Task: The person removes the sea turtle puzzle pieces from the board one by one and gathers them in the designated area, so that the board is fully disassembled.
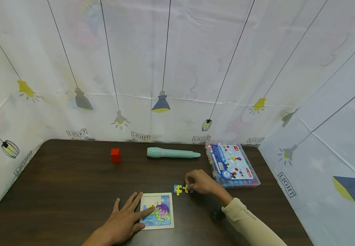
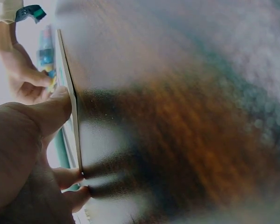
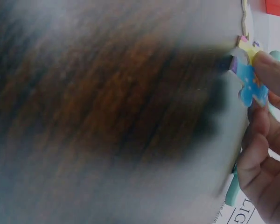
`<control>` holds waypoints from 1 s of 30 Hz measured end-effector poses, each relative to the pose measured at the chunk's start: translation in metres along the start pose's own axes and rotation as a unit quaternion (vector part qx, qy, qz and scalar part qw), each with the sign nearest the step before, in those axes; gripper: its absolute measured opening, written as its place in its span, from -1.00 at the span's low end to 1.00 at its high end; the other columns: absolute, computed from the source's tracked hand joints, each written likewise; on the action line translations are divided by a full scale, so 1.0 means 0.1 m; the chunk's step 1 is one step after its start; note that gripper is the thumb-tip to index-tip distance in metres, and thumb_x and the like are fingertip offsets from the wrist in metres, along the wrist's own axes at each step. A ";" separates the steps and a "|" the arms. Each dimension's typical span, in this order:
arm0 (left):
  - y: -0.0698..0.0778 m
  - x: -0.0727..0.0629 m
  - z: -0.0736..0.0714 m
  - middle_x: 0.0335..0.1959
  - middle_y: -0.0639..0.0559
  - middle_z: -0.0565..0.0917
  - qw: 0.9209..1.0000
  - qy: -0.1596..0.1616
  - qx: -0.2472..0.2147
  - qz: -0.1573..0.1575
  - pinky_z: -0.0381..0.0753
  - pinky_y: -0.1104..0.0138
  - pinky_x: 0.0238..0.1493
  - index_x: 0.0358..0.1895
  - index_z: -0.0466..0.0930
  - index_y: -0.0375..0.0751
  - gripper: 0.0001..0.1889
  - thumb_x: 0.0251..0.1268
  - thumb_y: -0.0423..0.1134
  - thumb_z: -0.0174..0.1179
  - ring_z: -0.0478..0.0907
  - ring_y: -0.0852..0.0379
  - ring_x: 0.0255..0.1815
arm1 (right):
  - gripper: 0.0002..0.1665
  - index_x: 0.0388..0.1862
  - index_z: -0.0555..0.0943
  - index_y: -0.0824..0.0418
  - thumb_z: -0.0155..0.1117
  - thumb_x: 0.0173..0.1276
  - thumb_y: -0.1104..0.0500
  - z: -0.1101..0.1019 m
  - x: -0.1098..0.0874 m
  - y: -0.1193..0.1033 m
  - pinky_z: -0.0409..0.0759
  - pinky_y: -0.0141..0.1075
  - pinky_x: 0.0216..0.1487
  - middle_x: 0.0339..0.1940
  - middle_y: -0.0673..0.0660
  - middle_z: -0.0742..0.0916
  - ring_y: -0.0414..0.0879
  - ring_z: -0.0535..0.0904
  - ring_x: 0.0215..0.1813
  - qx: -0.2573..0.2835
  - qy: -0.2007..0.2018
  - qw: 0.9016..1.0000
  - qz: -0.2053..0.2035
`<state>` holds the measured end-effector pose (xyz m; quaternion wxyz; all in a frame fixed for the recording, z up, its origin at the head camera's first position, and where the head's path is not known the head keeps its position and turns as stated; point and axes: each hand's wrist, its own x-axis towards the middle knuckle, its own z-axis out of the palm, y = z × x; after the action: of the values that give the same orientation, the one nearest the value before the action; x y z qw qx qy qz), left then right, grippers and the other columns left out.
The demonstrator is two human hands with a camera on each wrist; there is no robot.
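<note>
Head view: the puzzle tray lies on the dark bench at the lower centre of the frame, and a loose puzzle piece rests near its upper right corner. The left hand is spread across the tray's left side, fingers nearly straight, the index finger reaching over the picture. The right hand, well apart from the left, pinches another piece, the held piece, just right of the loose one; whether it clears the bench I cannot tell.

Both pieces should be light, stiff and thin, likely smooth-faced and apt to skid if pushed on the flat. Best to take them by opposite edges between thumb and fingertip, sparing the narrow knobs, which look the weakest part. The tray seems light enough to slide unless a hand steadies its rim.

In looks, the held piece is bright blue with small pale spots and a rounded knob at the right of the right wrist view; the loose one is blue and yellow. The tray has a pale frame, a bare upper left patch, and a purple, green and blue picture.
</note>
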<state>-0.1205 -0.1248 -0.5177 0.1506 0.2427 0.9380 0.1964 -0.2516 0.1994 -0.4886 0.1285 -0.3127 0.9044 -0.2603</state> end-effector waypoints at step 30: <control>-0.02 -0.01 -0.02 0.66 -0.24 -0.01 1.000 0.005 0.005 0.015 -0.13 -0.63 0.25 0.51 0.35 0.45 -0.39 0.43 0.11 0.24 -0.07 -0.33 0.64 | -0.59 0.30 0.67 -0.08 0.31 0.52 0.14 0.38 0.15 -0.54 0.58 -0.34 0.09 0.26 0.10 0.57 -0.10 0.46 0.16 -0.221 -0.080 0.948 -0.215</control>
<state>-0.1210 -0.1278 -0.5170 0.1421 0.2564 0.9360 0.1949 -0.2215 0.1391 -0.4921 0.0690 -0.5396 0.8376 -0.0494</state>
